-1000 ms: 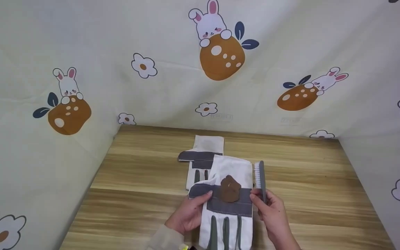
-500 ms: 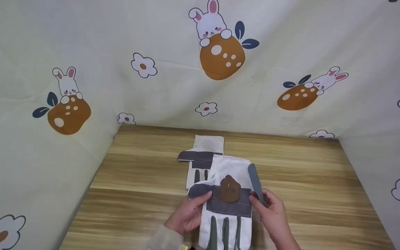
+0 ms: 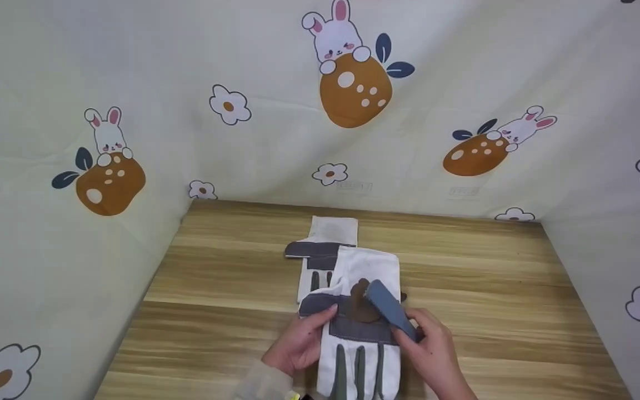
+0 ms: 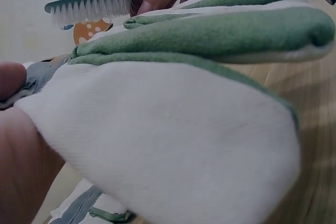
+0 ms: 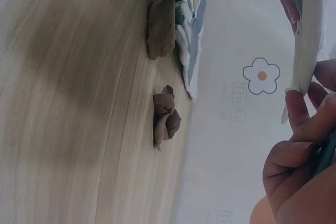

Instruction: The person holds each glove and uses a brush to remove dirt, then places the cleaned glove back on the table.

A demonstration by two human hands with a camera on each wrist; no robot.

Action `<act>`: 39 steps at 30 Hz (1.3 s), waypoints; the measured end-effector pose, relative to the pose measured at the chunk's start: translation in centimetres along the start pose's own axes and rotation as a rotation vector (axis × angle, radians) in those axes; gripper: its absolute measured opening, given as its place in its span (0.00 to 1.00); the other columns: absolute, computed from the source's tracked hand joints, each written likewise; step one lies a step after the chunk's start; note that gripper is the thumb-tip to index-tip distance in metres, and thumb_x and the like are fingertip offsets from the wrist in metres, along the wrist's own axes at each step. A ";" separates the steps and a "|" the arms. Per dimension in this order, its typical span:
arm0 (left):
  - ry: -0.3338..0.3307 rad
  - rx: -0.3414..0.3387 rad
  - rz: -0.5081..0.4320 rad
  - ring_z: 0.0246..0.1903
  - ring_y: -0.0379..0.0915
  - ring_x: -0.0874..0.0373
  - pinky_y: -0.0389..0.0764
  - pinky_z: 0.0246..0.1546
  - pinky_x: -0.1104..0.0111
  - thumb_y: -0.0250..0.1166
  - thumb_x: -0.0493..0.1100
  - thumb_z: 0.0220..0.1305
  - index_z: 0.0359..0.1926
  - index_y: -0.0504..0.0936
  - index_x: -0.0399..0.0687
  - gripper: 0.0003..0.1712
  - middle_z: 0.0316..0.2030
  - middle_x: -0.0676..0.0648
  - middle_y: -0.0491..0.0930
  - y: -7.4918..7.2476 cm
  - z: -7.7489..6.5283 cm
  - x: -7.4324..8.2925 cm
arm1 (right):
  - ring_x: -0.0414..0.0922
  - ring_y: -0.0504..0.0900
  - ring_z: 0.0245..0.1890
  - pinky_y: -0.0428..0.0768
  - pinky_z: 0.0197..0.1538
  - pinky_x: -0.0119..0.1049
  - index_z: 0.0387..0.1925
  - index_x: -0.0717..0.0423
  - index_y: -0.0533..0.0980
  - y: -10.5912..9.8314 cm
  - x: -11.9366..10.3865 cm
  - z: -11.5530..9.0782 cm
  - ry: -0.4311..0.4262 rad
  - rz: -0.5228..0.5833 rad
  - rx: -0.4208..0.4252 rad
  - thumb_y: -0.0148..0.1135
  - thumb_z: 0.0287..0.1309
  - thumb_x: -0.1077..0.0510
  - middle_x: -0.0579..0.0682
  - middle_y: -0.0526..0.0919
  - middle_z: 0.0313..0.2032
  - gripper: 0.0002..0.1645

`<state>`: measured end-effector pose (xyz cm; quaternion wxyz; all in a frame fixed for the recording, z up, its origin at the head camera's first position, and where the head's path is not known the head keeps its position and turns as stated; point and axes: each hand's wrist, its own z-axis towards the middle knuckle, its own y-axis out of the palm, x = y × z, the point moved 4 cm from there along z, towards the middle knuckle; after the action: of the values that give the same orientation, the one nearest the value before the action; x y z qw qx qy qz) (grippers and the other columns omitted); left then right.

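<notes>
A white work glove (image 3: 364, 364) with grey and green panels is held up above the table, fingers toward the wearer. My left hand (image 3: 300, 341) grips its left side, thumb on top of the grey band. A brown, clay-like patch (image 3: 358, 311) sticks to the glove's palm. My right hand (image 3: 436, 350) holds a blue-grey scrubbing brush (image 3: 388, 305) by its handle, over the right part of the patch. White bristles (image 4: 92, 10) point down in the left wrist view, seemingly just above the glove; contact is unclear.
A second similar glove (image 3: 334, 229) lies flat behind, partly covered by the held one. In the right wrist view, brown lumps (image 5: 167, 118) rest on the wooden table (image 5: 68, 129), one near that glove. A patterned cloth (image 3: 275, 144) surrounds the table's back and sides.
The brush has turned its bristles downward and moved left from beside the glove to over the brown patch. My left hand and the glove have barely shifted.
</notes>
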<state>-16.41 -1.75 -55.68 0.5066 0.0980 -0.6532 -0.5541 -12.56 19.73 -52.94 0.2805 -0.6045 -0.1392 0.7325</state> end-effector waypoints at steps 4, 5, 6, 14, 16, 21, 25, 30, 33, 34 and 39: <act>0.008 -0.028 -0.006 0.60 0.58 0.40 0.56 0.60 0.48 0.39 0.34 0.70 0.62 0.59 0.36 0.21 0.59 0.35 0.64 0.0 0.0 0.0 | 0.38 0.69 0.23 0.70 0.25 0.29 0.34 0.39 0.78 0.1 -0.2 -0.2 -0.019 -0.055 -0.011 0.71 0.42 0.61 0.33 0.74 0.32 0.17; 0.002 -0.029 -0.010 0.60 0.57 0.40 0.56 0.60 0.48 0.39 0.35 0.70 0.62 0.59 0.36 0.21 0.59 0.35 0.64 0.0 0.0 0.0 | 0.38 0.69 0.24 0.70 0.26 0.29 0.34 0.39 0.79 0.2 -0.2 -0.2 -0.016 -0.061 -0.016 0.70 0.42 0.61 0.33 0.74 0.32 0.17; -0.002 -0.030 -0.014 0.61 0.56 0.40 0.55 0.60 0.48 0.39 0.35 0.70 0.62 0.59 0.36 0.21 0.59 0.35 0.63 0.0 0.0 0.0 | 0.38 0.69 0.24 0.70 0.26 0.29 0.34 0.38 0.79 0.2 -0.2 -0.2 -0.013 -0.071 -0.017 0.70 0.42 0.61 0.34 0.74 0.32 0.17; -0.015 -0.035 -0.016 0.60 0.57 0.40 0.56 0.61 0.48 0.39 0.35 0.71 0.63 0.59 0.36 0.21 0.60 0.35 0.63 0.1 0.0 0.0 | 0.38 0.69 0.26 0.71 0.28 0.29 0.33 0.37 0.79 0.3 -0.5 -0.4 0.022 -0.111 -0.022 0.70 0.42 0.58 0.34 0.72 0.33 0.15; -0.020 -0.038 -0.014 0.60 0.57 0.40 0.56 0.60 0.48 0.39 0.36 0.71 0.63 0.59 0.36 0.21 0.60 0.34 0.63 0.1 0.0 0.0 | 0.38 0.69 0.26 0.71 0.27 0.29 0.32 0.37 0.79 0.3 -0.5 -0.4 0.031 -0.109 -0.030 0.70 0.43 0.58 0.34 0.72 0.33 0.14; -0.031 -0.040 -0.012 0.61 0.55 0.39 0.55 0.61 0.48 0.39 0.36 0.71 0.63 0.58 0.34 0.21 0.59 0.34 0.64 0.2 0.0 0.0 | 0.38 0.70 0.26 0.72 0.28 0.29 0.31 0.38 0.79 0.5 -0.6 -0.4 0.007 -0.101 -0.037 0.70 0.43 0.58 0.35 0.73 0.33 0.13; -0.024 -0.034 -0.015 0.61 0.54 0.39 0.55 0.61 0.49 0.39 0.35 0.71 0.63 0.57 0.35 0.22 0.60 0.34 0.63 0.3 0.1 0.1 | 0.37 0.71 0.27 0.73 0.29 0.29 0.31 0.39 0.79 0.6 -0.9 -0.5 -0.016 -0.093 -0.041 0.70 0.42 0.59 0.35 0.72 0.33 0.13; -0.027 -0.039 -0.015 0.62 0.55 0.41 0.54 0.62 0.50 0.39 0.35 0.70 0.63 0.58 0.35 0.22 0.61 0.35 0.62 0.3 0.1 0.0 | 0.35 0.72 0.29 0.73 0.30 0.28 0.32 0.38 0.79 0.8 -1.2 -0.8 -0.064 -0.101 -0.042 0.72 0.41 0.56 0.32 0.71 0.33 0.14; -0.036 -0.041 -0.010 0.62 0.55 0.43 0.54 0.62 0.50 0.39 0.36 0.71 0.63 0.59 0.35 0.22 0.61 0.36 0.62 0.3 0.2 -0.1 | 0.34 0.72 0.29 0.73 0.29 0.28 0.34 0.37 0.78 0.9 -1.4 -1.1 -0.094 -0.109 -0.039 0.73 0.41 0.52 0.31 0.71 0.33 0.15; -0.036 -0.040 -0.010 0.62 0.56 0.43 0.54 0.62 0.50 0.39 0.36 0.71 0.63 0.59 0.35 0.22 0.61 0.36 0.62 0.3 0.2 -0.1 | 0.34 0.71 0.29 0.72 0.28 0.28 0.34 0.37 0.78 0.9 -1.4 -1.1 -0.101 -0.109 -0.042 0.73 0.41 0.51 0.31 0.71 0.33 0.15; -0.045 -0.028 -0.008 0.61 0.56 0.43 0.55 0.62 0.50 0.39 0.37 0.71 0.62 0.60 0.35 0.22 0.61 0.35 0.63 0.3 0.2 -0.2 | 0.35 0.71 0.29 0.72 0.29 0.27 0.35 0.37 0.78 1.1 -1.5 -1.4 -0.106 -0.118 -0.078 0.69 0.43 0.41 0.33 0.70 0.32 0.16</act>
<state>-16.36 -1.38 -55.50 0.4911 0.0811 -0.6562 -0.5671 -11.36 17.77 -52.66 0.2917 -0.5659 -0.2176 0.7398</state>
